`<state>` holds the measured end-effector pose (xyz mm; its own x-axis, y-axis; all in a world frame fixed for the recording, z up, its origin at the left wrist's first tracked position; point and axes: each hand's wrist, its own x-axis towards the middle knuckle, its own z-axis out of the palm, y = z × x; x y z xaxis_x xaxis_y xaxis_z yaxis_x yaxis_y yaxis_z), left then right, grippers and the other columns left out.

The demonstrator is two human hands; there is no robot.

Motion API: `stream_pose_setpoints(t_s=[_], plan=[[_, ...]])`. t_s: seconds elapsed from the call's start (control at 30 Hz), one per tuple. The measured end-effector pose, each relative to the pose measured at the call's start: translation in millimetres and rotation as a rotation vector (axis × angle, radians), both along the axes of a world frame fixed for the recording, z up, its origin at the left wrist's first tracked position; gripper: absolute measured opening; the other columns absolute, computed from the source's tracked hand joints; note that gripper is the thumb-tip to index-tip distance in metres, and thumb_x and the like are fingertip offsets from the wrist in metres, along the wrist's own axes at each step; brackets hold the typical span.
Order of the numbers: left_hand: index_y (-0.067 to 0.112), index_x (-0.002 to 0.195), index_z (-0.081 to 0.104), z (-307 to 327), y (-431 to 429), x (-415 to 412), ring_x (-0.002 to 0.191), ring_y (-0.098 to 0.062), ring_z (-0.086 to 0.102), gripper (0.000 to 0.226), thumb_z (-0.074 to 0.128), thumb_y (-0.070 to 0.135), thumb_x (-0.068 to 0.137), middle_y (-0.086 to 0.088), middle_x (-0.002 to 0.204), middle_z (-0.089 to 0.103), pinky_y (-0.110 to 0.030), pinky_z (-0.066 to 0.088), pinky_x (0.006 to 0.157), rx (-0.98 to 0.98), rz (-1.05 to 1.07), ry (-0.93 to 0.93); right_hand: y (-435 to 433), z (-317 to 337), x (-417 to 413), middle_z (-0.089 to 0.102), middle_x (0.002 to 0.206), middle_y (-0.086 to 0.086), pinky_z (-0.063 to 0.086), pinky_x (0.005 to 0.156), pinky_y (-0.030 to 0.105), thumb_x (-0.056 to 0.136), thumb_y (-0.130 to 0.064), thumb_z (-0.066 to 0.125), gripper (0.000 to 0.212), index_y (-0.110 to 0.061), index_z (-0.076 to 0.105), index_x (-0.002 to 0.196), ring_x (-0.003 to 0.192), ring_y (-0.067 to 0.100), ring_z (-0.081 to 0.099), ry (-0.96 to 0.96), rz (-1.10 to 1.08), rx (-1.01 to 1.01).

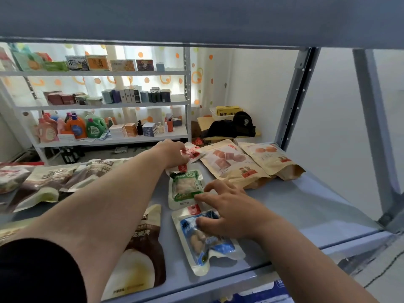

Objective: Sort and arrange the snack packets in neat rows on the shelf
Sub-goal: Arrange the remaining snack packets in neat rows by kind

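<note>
On the grey-blue shelf [295, 204] three small packets lie in a line running away from me. My left hand [172, 155] reaches to the far end and holds the red packet [193, 153] there. A green packet [185, 185] lies in the middle. Nearest me is a blue packet [205, 243]. My right hand [229, 211] is spread over both: its fingertips touch the green packet's lower right edge and its thumb presses on the blue packet's top.
Two kraft-paper pouches [229, 165] [271, 158] lie at the back right. Brown and cream pouches [50, 182] overlap at the left, another [142, 252] by my left arm. Shelf uprights [297, 99] stand at the right. A stocked rack [109, 103] stands behind.
</note>
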<state>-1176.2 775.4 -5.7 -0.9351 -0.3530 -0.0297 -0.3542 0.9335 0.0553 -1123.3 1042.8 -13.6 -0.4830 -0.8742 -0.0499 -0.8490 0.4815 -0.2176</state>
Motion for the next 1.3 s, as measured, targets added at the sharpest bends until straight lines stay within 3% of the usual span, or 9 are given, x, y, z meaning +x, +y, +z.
stream_pose_setpoints(t_s=[0.13, 0.3, 0.53, 0.7, 0.77, 0.87, 0.97, 1.1, 1.3], plan=[[0.013, 0.131, 0.054, -0.3, -0.7, -4.0, 0.113, -0.027, 0.056, 0.062, 0.050, 0.061, 0.090, -0.010, 0.127, 0.059, -0.036, 0.046, 0.086, -0.014, 0.075, 0.020, -0.9, -3.8, -1.1, 0.019, 0.163, -0.010, 0.008, 0.119, 0.037, 0.092, -0.067, 0.043, 0.067, -0.034, 0.034, 0.150, 0.149, 0.009, 0.004, -0.003, 0.045, -0.025], [0.007, 0.115, 0.065, 6.9, 3.6, -8.3, 0.098, -0.024, 0.061, 0.040, 0.048, 0.038, 0.096, -0.008, 0.107, 0.067, -0.031, 0.046, 0.078, 0.013, 0.079, -0.026, 3.3, -5.9, -2.2, 0.029, 0.157, -0.013, 0.012, 0.117, 0.035, 0.092, -0.066, 0.044, 0.065, -0.036, 0.037, 0.149, 0.146, 0.009, 0.015, 0.018, 0.055, -0.081], [0.008, 0.107, 0.068, 0.7, 2.0, -11.6, 0.089, -0.020, 0.061, 0.037, 0.057, 0.040, 0.091, -0.005, 0.097, 0.068, -0.028, 0.044, 0.067, 0.032, 0.112, 0.051, 6.9, -0.1, 1.0, 0.035, 0.154, -0.012, 0.018, 0.116, 0.034, 0.094, -0.066, 0.042, 0.061, -0.035, 0.042, 0.146, 0.143, 0.008, 0.021, 0.038, 0.077, -0.138], [0.017, 0.137, 0.052, 13.0, 45.1, -9.9, 0.122, -0.032, 0.047, 0.050, 0.055, 0.040, 0.092, -0.014, 0.132, 0.050, -0.040, 0.042, 0.095, 0.017, -0.087, 0.321, 54.2, 6.2, -69.3, 0.051, 0.139, -0.002, 0.035, 0.110, 0.043, 0.089, -0.061, 0.042, 0.057, -0.028, 0.056, 0.133, 0.132, 0.017, 0.041, 0.200, -0.257, -0.492], [0.027, 0.146, 0.042, 19.6, 81.0, -8.7, 0.128, -0.032, 0.043, 0.058, 0.054, 0.049, 0.093, -0.011, 0.140, 0.044, -0.043, 0.041, 0.100, 0.112, -0.243, 0.303, 74.5, 5.4, -106.8, 0.044, 0.146, 0.005, 0.032, 0.111, 0.047, 0.085, -0.064, 0.036, 0.066, -0.030, 0.049, 0.140, 0.138, 0.028, 0.032, 0.240, -0.504, -0.411], [0.042, 0.149, 0.030, 13.4, 125.9, -15.7, 0.140, -0.029, 0.033, 0.072, 0.043, 0.074, 0.086, -0.002, 0.156, 0.030, -0.051, 0.034, 0.111, 0.151, -0.383, 0.054, 93.6, -0.8, -138.2, 0.037, 0.151, 0.008, 0.033, 0.110, 0.052, 0.084, -0.069, 0.045, 0.063, -0.041, 0.041, 0.140, 0.138, 0.034, 0.029, 0.044, -0.686, -0.143], [0.045, 0.149, 0.026, -2.4, 145.4, -22.8, 0.147, -0.031, 0.018, 0.083, 0.036, 0.085, 0.077, 0.005, 0.160, 0.021, -0.055, 0.024, 0.115, 0.053, -0.409, -0.123, 106.8, -0.7, -135.8, 0.053, 0.119, 0.005, 0.048, 0.095, 0.045, 0.068, -0.074, 0.057, 0.053, -0.042, 0.047, 0.109, 0.107, 0.026, 0.056, -0.117, -0.712, -0.255], [0.044, 0.152, 0.016, -7.9, 143.7, -22.8, 0.147, -0.034, 0.013, 0.091, 0.053, 0.077, 0.075, 0.009, 0.162, 0.008, -0.057, 0.029, 0.113, 0.002, -0.413, -0.159, 122.2, -3.7, -117.9, 0.043, 0.105, 0.000, 0.048, 0.087, 0.034, 0.069, -0.059, 0.072, 0.046, -0.032, 0.046, 0.096, 0.089, 0.021, 0.058, -0.113, -0.734, -0.365], [0.023, 0.133, 0.057, 18.5, 147.7, -24.9, 0.126, -0.028, 0.045, 0.064, 0.044, 0.068, 0.089, -0.009, 0.140, 0.049, -0.044, 0.041, 0.103, 0.205, -0.225, 0.053, 145.9, 8.3, -121.1, 0.048, 0.109, -0.001, 0.043, 0.074, 0.029, 0.058, -0.054, 0.087, 0.068, -0.026, 0.046, 0.105, 0.093, 0.014, 0.053, -0.316, -0.762, -0.280]])
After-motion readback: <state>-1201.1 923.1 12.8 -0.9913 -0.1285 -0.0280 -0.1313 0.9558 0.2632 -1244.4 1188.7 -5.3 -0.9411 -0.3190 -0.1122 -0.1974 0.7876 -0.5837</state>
